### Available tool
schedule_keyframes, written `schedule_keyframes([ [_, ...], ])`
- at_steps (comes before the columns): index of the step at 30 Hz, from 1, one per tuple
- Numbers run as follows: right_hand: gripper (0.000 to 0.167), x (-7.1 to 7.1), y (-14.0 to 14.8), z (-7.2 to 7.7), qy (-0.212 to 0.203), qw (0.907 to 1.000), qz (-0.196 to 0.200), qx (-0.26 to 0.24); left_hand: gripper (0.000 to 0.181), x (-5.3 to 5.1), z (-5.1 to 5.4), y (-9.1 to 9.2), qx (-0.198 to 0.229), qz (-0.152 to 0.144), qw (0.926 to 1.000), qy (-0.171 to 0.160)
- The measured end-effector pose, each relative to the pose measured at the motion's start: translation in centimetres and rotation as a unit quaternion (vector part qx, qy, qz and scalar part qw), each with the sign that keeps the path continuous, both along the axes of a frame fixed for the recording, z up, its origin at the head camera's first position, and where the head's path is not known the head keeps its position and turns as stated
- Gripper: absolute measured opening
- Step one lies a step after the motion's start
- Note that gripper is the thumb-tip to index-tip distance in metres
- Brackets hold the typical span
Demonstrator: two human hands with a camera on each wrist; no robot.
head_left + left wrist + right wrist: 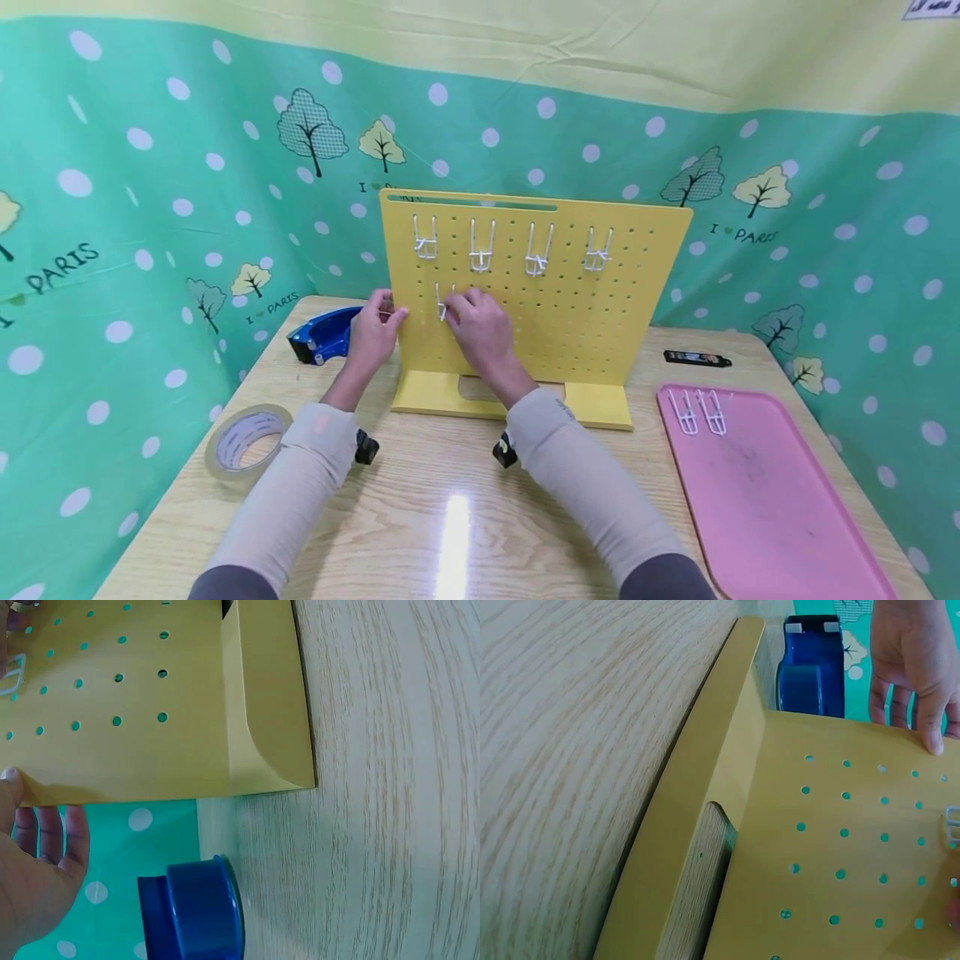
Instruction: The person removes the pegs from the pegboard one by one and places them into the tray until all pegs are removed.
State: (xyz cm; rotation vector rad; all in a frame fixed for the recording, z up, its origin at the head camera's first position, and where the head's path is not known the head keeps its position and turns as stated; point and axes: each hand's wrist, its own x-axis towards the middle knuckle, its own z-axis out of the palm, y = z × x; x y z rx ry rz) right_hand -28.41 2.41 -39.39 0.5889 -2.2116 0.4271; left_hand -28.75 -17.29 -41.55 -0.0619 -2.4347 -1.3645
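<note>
Two pale sleeves (318, 454), nearest, are stretched over the bench (390, 533). The left edge of the yellow board (667, 229) is gripped by the left hand (374, 330), thumb in front, fingers behind, probably for steadiness. Below the upper hooks (481, 265), at the left, a white wire hook (442, 311), slender and two-legged, is pinched at the board by the right hand (483, 331)
</note>
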Motion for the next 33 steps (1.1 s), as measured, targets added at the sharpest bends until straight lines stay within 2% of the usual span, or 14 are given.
schedule_keyframes([
  [9, 0.005, 0.3, 0.0, 0.1, 0.052, 0.9985, 0.014, -0.006, 0.028, 0.0, -0.1, -0.1, -0.002, 0.003, 1.0000, 0.003],
  [16, 0.004, 1.3, 1.0, 0.6, 0.063, 0.9956, 0.055, -0.041, 0.030, 0.0, 0.0, -0.1, -0.001, -0.002, 0.9999, -0.012],
  [29, 0.004, 3.5, 7.2, 1.5, 0.016, 0.9979, 0.040, -0.048, 0.029, 0.0, 0.0, 0.1, -0.004, 0.004, 1.0000, -0.002],
  [33, 0.006, 4.4, 9.4, 1.7, -0.017, 0.9975, 0.039, -0.056, 0.029, 0.0, -0.1, 0.1, -0.004, 0.002, 1.0000, -0.001],
])
